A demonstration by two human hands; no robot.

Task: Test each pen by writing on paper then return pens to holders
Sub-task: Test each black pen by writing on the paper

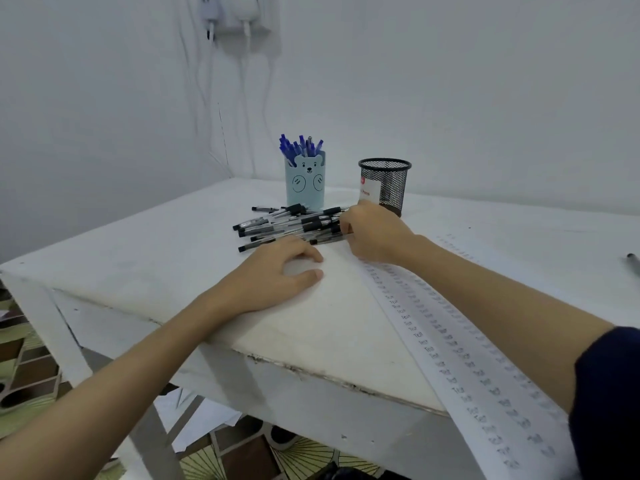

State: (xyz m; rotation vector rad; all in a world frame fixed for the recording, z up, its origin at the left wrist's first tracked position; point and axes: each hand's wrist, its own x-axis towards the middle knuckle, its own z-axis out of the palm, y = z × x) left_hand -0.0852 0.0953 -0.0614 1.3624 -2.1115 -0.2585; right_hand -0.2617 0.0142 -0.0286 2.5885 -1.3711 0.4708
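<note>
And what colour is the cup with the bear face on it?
Light blue. The bear cup holds blue pens and shows best in the head view.

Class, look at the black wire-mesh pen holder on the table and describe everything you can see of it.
The black wire-mesh pen holder is a round cup of metal-looking mesh with a solid rim. It stands upright on the white table, to the right of the pale blue bear-faced holder and apart from it. No pens show above its rim. A white label with red print is on its front. The right hand covers its lower left edge.
</note>
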